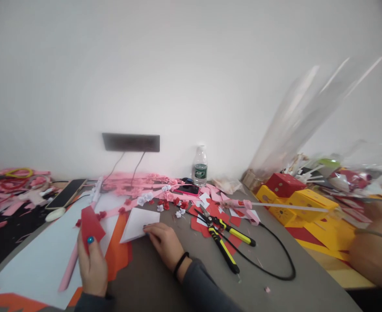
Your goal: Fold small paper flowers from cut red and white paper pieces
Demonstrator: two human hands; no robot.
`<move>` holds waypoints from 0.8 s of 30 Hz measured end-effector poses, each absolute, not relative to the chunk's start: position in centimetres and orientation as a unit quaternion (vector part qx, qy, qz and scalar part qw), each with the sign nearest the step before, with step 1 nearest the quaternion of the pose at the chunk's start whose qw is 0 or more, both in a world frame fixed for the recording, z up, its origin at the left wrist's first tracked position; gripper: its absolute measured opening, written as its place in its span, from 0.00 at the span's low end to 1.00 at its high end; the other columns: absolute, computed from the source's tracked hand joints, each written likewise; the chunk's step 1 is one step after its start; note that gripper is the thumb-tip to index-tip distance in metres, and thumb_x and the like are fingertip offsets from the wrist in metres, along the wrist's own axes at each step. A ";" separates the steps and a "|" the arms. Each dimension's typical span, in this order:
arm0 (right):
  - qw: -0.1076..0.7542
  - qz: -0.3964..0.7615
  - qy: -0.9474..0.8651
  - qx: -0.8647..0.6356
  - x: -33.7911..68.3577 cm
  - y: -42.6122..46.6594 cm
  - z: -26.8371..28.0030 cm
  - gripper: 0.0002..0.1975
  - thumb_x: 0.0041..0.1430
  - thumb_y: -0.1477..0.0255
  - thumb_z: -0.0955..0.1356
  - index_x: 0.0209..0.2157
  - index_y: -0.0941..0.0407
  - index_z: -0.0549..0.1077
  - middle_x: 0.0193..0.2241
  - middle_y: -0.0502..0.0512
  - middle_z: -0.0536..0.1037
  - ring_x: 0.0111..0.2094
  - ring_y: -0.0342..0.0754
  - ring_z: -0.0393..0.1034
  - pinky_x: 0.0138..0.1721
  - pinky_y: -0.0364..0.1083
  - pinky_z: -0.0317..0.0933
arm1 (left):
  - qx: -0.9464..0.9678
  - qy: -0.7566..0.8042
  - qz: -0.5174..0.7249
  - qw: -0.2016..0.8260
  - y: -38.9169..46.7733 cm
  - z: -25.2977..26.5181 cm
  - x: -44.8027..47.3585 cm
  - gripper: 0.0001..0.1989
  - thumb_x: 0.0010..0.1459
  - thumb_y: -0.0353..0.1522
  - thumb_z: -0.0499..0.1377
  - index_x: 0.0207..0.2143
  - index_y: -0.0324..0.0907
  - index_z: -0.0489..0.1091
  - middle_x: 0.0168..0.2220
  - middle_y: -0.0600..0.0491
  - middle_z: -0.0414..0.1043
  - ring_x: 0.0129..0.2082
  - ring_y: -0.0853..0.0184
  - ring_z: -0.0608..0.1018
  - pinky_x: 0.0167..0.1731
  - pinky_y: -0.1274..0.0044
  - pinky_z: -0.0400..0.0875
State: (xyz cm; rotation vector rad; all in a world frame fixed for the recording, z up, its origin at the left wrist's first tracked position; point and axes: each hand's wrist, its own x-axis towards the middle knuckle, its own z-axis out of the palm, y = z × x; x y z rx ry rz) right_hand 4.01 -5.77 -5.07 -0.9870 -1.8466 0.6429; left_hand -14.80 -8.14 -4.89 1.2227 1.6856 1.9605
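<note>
A folded-looking piece of red paper [92, 223] is pinched upright between the thumb and fingers of my left hand [93, 264]. Beneath that hand lies a pink paper-wrapped stick [70, 266], across white sheets [31, 255]. My right hand [166, 245] grips the right edge of a small stack of white paper [139, 219], fingertips on top and thumb at the side. Behind the stack are white paper flowers [144, 198] and red paper flowers [165, 203] along pink strips.
Yellow-black pliers [223, 249] lie right of my hands, near a pink glue gun [239, 203] with a black cord. A water bottle [200, 167] stands by the wall. At far right are yellow boxes [311, 203] and another person's blurred arm [373, 251]. A phone [66, 193] lies left.
</note>
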 end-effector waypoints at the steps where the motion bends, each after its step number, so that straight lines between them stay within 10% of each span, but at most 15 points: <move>1: 0.474 0.266 -0.733 -0.410 4.2 -5.8 -5.2 0.11 0.62 0.80 0.66 0.39 0.54 0.79 0.41 0.57 0.84 0.44 0.51 0.78 0.48 0.48 0.69 | 0.410 0.592 0.681 0.130 -8.3 -4.6 -14.6 0.29 0.66 0.45 0.51 0.65 0.43 0.59 0.64 0.47 0.64 0.67 0.55 0.61 0.68 0.68 0.52; 10: 0.519 0.313 -0.686 -0.404 4.6 -5.8 -4.5 0.14 0.49 0.75 0.75 0.20 0.55 0.67 0.35 0.55 0.81 0.37 0.50 0.76 0.37 0.44 0.68 | 0.606 0.525 0.595 0.063 -8.7 -4.7 -14.4 0.27 0.69 0.34 0.49 0.69 0.47 0.52 0.70 0.50 0.54 0.70 0.59 0.54 0.68 0.70 0.50; 16: 0.607 0.304 -0.595 -0.430 5.5 -7.2 -4.2 0.06 0.67 0.69 0.61 0.35 0.53 0.66 0.32 0.52 0.75 0.33 0.46 0.71 0.34 0.43 0.65 | 0.735 0.477 0.482 -0.007 -8.9 -4.4 -14.3 0.33 0.68 0.27 0.48 0.71 0.52 0.43 0.73 0.54 0.41 0.72 0.59 0.49 0.69 0.65 0.48; 21: 0.718 0.271 -0.398 -0.503 8.4 -8.7 -4.2 0.12 0.68 0.59 0.61 0.42 0.54 0.65 0.27 0.48 0.70 0.25 0.46 0.65 0.27 0.43 0.60 | 0.882 0.390 0.265 0.016 -8.0 -4.8 -13.9 0.30 0.59 0.37 0.62 0.64 0.54 0.63 0.67 0.49 0.61 0.65 0.50 0.65 0.60 0.57 0.67; 24: 0.751 0.229 -0.351 -0.510 10.9 -9.1 -3.9 0.18 0.66 0.59 0.62 0.51 0.55 0.66 0.44 0.59 0.76 0.40 0.51 0.73 0.38 0.46 0.66 | 0.879 0.401 0.256 0.042 -7.5 -5.3 -13.8 0.23 0.58 0.39 0.63 0.57 0.53 0.72 0.62 0.47 0.69 0.61 0.51 0.72 0.56 0.60 0.72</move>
